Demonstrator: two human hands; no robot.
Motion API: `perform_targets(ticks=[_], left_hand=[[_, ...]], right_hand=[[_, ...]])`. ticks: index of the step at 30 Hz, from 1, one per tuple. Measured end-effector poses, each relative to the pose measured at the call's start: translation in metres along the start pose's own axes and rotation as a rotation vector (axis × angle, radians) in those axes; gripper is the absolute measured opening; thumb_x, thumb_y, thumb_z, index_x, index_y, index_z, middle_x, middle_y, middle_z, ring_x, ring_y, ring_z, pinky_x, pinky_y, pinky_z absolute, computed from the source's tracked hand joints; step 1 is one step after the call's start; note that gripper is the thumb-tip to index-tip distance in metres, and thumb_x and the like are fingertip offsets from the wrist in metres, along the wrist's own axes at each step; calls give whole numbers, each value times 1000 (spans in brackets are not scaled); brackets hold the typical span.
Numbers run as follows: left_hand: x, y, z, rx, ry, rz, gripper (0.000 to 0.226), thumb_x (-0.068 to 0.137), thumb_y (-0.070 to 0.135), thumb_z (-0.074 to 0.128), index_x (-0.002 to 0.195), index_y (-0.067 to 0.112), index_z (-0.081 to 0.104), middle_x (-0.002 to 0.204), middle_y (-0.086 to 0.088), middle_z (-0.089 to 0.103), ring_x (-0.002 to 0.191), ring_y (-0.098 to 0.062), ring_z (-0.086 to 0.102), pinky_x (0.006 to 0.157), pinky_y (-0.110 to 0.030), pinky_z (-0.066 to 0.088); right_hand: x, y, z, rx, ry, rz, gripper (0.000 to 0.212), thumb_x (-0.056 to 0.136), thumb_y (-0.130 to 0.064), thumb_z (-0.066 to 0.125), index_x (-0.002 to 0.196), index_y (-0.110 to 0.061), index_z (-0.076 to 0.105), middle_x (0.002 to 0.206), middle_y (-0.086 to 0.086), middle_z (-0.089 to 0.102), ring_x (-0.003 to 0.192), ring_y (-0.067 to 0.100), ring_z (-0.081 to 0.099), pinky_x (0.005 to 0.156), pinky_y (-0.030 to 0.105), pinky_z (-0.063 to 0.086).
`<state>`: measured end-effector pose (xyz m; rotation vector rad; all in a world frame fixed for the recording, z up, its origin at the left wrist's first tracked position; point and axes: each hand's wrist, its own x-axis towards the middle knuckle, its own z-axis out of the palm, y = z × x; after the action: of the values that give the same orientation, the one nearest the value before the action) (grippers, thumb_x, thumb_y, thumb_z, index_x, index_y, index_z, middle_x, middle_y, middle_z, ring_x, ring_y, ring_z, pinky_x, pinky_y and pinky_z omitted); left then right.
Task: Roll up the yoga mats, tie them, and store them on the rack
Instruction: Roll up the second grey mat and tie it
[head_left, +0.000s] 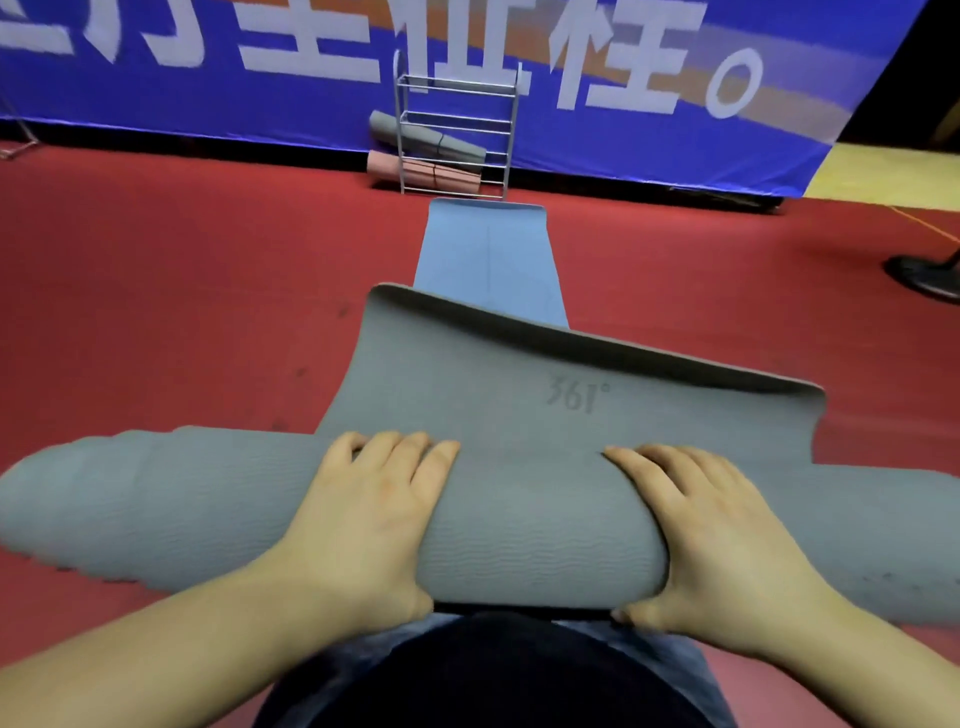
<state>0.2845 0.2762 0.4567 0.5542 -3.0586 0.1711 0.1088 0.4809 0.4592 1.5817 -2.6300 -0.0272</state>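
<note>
The grey mat (519, 519) lies nearly rolled on the near floor, only its short end flap still loose. The left hand (363, 514) and right hand (717, 535) lie side by side, gripping the roll. Beyond it a blue mat (488, 260) lies flat, unrolled. On the far rack (457, 135), two rolled mats (431, 156) are stored. Tying seems yet to come.

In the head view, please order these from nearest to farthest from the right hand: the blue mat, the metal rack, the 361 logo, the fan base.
Starting from the right hand:
1. The 361 logo, printed on the grey mat, just ahead.
2. The blue mat, flat on the floor, ahead.
3. The fan base, far right.
4. The metal rack, by the back banner.
</note>
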Motion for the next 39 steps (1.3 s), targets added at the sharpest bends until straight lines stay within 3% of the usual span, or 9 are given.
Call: perform_targets(ticks=[9,12,15,17,21,24,29,36,39], left_hand=[[-17,11,14,4,-3,62,109,18,55,70,114,6,55,101,-11,63,87,-26,53,78,-38,31],[-8,11,7,55,-138,108,110,30,59,69,126,9,48,114,-6,56,97,-25,55,87,-37,32],[-1,9,5,45,-171,140,110,48,63,67,139,16,30,129,0,42,112,-22,44,98,-36,31],[6,5,3,40,-169,162,107,48,66,67,137,19,31,127,3,43,111,-21,43,95,-35,33],[23,-2,-1,17,-257,176,113,51,68,70,142,23,21,133,4,38,118,-18,39,99,-32,31],[25,-3,-7,-28,-266,179,128,60,64,71,150,21,-9,152,-2,18,138,-19,24,113,-36,21],[12,10,15,-48,33,308,112,40,73,72,133,16,44,126,-10,58,111,-26,59,90,-46,51],[26,0,22,-257,-6,285,96,53,69,57,137,29,36,133,-1,49,118,-14,36,97,-38,35],[40,-2,13,-299,-114,258,100,64,66,67,147,36,20,149,7,27,134,-9,20,108,-31,14]], right_hand=[[-24,-11,10,63,-98,52,108,29,-60,59,127,-17,53,112,7,59,99,29,58,91,37,40],[-17,-9,10,57,-158,61,116,27,-69,58,130,-18,50,114,6,60,102,28,61,91,42,47],[-11,-14,-1,52,-286,20,134,45,-76,66,152,-18,8,149,9,29,141,26,28,115,40,13],[-9,-19,-1,141,-282,-21,131,54,-78,62,151,-25,-10,155,3,11,146,19,9,113,31,-5],[2,-15,13,101,-200,-7,120,42,-87,47,144,-26,30,131,6,53,119,26,53,103,43,38],[13,-8,9,137,-215,-57,123,42,-88,44,149,-33,19,144,-4,37,132,17,36,110,33,22],[35,3,6,200,-322,-83,127,42,-88,48,150,-36,8,148,-11,28,135,11,27,111,28,16],[21,-18,-6,109,-368,-124,120,69,-71,62,147,-31,-21,158,0,-13,145,15,-12,117,41,-10],[28,-23,5,52,-325,-97,125,65,-73,63,148,-29,-20,158,5,-9,146,21,-6,118,47,-5]])
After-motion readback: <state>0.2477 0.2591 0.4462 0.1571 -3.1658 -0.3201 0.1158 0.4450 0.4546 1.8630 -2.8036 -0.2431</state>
